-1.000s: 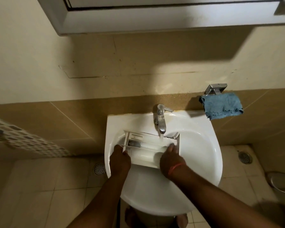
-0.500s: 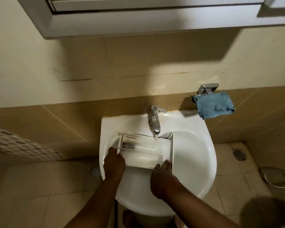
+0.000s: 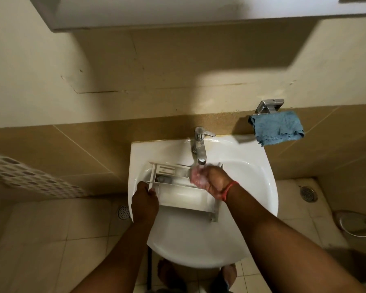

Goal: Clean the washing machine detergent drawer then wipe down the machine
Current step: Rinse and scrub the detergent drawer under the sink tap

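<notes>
here the white sink [image 3: 251,187] holds the detergent drawer [image 3: 184,197], a white plastic tray with divided compartments lying across the basin just below the tap [image 3: 199,148]. the left hand [image 3: 145,205] grips the drawer's left end, fingers curled round its edge. the right hand [image 3: 212,180] sits over the drawer's far right corner, directly under the tap's spout, palm wet and blurred; how far its fingers are spread cannot be told. half a second ago that hand rested on the drawer's near right corner, away from the tap. a blue cloth [image 3: 276,127] hangs on the wall right of the tap.
</notes>
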A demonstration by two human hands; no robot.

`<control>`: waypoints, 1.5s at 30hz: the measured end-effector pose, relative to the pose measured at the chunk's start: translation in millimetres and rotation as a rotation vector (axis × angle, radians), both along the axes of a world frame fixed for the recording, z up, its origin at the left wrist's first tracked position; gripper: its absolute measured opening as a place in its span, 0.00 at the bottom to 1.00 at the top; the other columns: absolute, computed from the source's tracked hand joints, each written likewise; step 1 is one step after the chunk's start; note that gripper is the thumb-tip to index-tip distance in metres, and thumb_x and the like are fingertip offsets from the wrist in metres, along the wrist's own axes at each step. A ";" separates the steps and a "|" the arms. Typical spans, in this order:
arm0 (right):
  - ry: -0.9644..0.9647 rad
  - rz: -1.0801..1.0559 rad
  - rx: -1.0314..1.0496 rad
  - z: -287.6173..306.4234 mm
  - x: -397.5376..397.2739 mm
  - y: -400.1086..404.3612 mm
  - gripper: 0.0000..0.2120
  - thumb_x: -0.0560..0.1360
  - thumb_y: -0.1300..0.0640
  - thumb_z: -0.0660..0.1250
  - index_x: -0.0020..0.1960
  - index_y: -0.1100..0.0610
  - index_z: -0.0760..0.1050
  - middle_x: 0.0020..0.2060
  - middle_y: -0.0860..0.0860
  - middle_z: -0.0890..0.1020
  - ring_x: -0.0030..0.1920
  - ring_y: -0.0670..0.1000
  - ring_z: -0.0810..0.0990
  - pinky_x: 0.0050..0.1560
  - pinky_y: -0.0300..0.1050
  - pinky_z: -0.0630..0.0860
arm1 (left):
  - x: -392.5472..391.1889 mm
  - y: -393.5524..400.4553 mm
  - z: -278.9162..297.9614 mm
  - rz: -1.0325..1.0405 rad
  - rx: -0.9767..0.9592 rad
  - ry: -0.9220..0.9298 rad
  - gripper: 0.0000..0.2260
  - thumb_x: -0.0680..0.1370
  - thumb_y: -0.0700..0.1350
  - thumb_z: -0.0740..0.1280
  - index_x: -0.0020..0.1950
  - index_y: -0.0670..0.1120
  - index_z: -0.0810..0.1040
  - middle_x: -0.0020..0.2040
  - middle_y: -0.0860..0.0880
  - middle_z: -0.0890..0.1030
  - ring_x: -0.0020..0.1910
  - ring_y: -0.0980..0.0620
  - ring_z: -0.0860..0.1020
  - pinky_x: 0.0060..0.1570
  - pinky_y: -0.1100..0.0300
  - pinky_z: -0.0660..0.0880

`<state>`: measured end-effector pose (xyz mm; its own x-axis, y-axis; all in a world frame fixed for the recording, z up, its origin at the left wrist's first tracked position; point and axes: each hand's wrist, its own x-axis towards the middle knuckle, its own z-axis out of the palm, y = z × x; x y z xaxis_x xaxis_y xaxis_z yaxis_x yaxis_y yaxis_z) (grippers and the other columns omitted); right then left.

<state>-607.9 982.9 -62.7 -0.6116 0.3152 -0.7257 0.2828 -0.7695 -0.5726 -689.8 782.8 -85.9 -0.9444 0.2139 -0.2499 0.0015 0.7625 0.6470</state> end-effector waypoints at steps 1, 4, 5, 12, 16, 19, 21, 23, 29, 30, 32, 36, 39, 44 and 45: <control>-0.052 0.233 0.233 0.1 3.5 -10.0 0.11 0.73 0.73 0.52 0.41 0.64 0.71 0.36 0.57 0.72 0.34 0.52 0.72 0.33 0.41 0.72 | 0.2 0.6 0.1 0.004 0.003 -0.003 0.03 0.81 0.40 0.62 0.49 0.41 0.72 0.42 0.44 0.76 0.40 0.46 0.73 0.41 0.57 0.67; -0.162 0.971 1.140 -12.2 14.5 -42.4 0.11 0.74 0.67 0.59 0.52 0.65 0.78 0.49 0.59 0.81 0.51 0.59 0.79 0.51 0.47 0.76 | 5.8 4.5 1.8 0.022 0.028 -0.040 0.03 0.81 0.40 0.62 0.49 0.41 0.72 0.41 0.46 0.75 0.41 0.47 0.73 0.42 0.58 0.67; -0.183 1.198 1.281 -12.4 14.7 -58.0 0.15 0.76 0.63 0.60 0.61 0.62 0.76 0.59 0.60 0.78 0.60 0.60 0.76 0.60 0.50 0.74 | 8.0 6.2 1.2 0.028 0.045 -0.057 0.03 0.81 0.40 0.62 0.48 0.42 0.72 0.41 0.46 0.75 0.41 0.46 0.74 0.42 0.58 0.67; -0.324 1.401 1.377 7.0 26.7 -84.8 0.25 0.75 0.58 0.62 0.72 0.57 0.66 0.68 0.58 0.70 0.67 0.60 0.71 0.65 0.53 0.71 | 3.3 12.2 -7.0 -0.021 0.157 -0.178 0.04 0.80 0.39 0.62 0.45 0.43 0.70 0.37 0.48 0.74 0.37 0.49 0.74 0.34 0.59 0.68; -0.370 1.158 1.588 26.8 52.0 -33.0 0.13 0.75 0.59 0.61 0.57 0.58 0.78 0.56 0.57 0.80 0.58 0.58 0.78 0.56 0.47 0.74 | 5.3 5.4 -18.0 0.004 0.166 -0.218 0.08 0.80 0.39 0.63 0.42 0.45 0.68 0.35 0.49 0.72 0.35 0.50 0.72 0.34 0.59 0.70; -0.435 0.334 1.662 20.6 78.3 14.4 0.17 0.72 0.58 0.71 0.60 0.60 0.75 0.55 0.58 0.77 0.55 0.58 0.74 0.58 0.51 0.73 | 1.3 5.5 -21.0 -0.014 0.171 -0.243 0.08 0.80 0.40 0.64 0.42 0.47 0.68 0.36 0.48 0.73 0.36 0.49 0.73 0.39 0.51 0.75; -0.531 0.219 1.088 11.8 88.0 29.2 0.29 0.72 0.49 0.74 0.67 0.60 0.69 0.60 0.58 0.73 0.58 0.59 0.75 0.63 0.56 0.73 | 1.2 6.5 -21.9 -0.029 0.160 -0.280 0.05 0.80 0.42 0.64 0.45 0.46 0.70 0.38 0.47 0.75 0.39 0.48 0.76 0.43 0.49 0.78; -0.457 0.205 0.569 -3.1 89.5 25.7 0.28 0.74 0.46 0.72 0.66 0.59 0.69 0.58 0.56 0.78 0.56 0.58 0.80 0.61 0.59 0.76 | 3.7 8.3 -21.2 -0.052 0.172 -0.299 0.04 0.80 0.42 0.64 0.47 0.46 0.70 0.41 0.45 0.77 0.42 0.46 0.78 0.46 0.47 0.79; -0.359 0.048 0.837 13.0 98.1 8.6 0.11 0.78 0.52 0.65 0.60 0.52 0.71 0.42 0.51 0.79 0.42 0.52 0.79 0.49 0.51 0.75 | 10.2 29.1 -22.2 -0.114 0.162 -0.343 0.06 0.80 0.42 0.63 0.44 0.47 0.68 0.42 0.43 0.77 0.43 0.43 0.77 0.41 0.52 0.74; -0.344 0.000 0.886 19.6 99.1 9.2 0.11 0.78 0.52 0.65 0.59 0.51 0.70 0.41 0.49 0.79 0.42 0.50 0.78 0.47 0.47 0.73 | 12.3 34.8 -23.8 -0.127 0.149 -0.370 0.05 0.79 0.43 0.63 0.44 0.47 0.69 0.43 0.44 0.77 0.44 0.42 0.78 0.42 0.51 0.75; -0.316 -0.055 0.993 34.4 101.2 10.1 0.09 0.78 0.54 0.66 0.56 0.52 0.70 0.38 0.46 0.75 0.39 0.47 0.74 0.43 0.38 0.69 | 19.5 47.0 -24.6 -0.146 0.088 -0.407 0.03 0.79 0.43 0.63 0.46 0.45 0.73 0.43 0.46 0.77 0.43 0.46 0.76 0.40 0.55 0.73; -0.311 0.012 1.092 46.1 105.4 11.8 0.21 0.77 0.56 0.68 0.68 0.56 0.69 0.52 0.48 0.77 0.50 0.46 0.75 0.52 0.33 0.69 | 34.0 66.5 -35.2 -0.010 0.114 -0.523 0.04 0.77 0.39 0.62 0.48 0.43 0.77 0.47 0.44 0.79 0.43 0.46 0.75 0.40 0.58 0.69; -0.287 0.098 1.138 46.5 113.5 6.7 0.29 0.76 0.58 0.69 0.75 0.55 0.63 0.61 0.49 0.72 0.51 0.35 0.68 0.53 0.28 0.63 | 40.9 75.5 -36.7 0.066 0.182 -0.635 0.03 0.78 0.41 0.64 0.47 0.43 0.76 0.39 0.46 0.76 0.34 0.49 0.71 0.32 0.60 0.65; -0.205 0.089 1.067 43.1 119.8 3.3 0.27 0.76 0.60 0.70 0.70 0.47 0.64 0.56 0.45 0.73 0.53 0.30 0.72 0.49 0.20 0.64 | 33.7 81.8 -44.2 0.234 0.318 -0.811 0.08 0.79 0.45 0.62 0.46 0.42 0.78 0.45 0.40 0.80 0.40 0.43 0.77 0.41 0.54 0.73; -0.178 0.083 1.030 44.8 120.5 3.9 0.25 0.75 0.62 0.70 0.67 0.46 0.64 0.54 0.44 0.74 0.52 0.30 0.73 0.48 0.20 0.65 | 32.3 80.7 -48.4 0.289 0.367 -0.850 0.10 0.80 0.47 0.62 0.50 0.42 0.79 0.51 0.39 0.82 0.47 0.41 0.79 0.48 0.51 0.74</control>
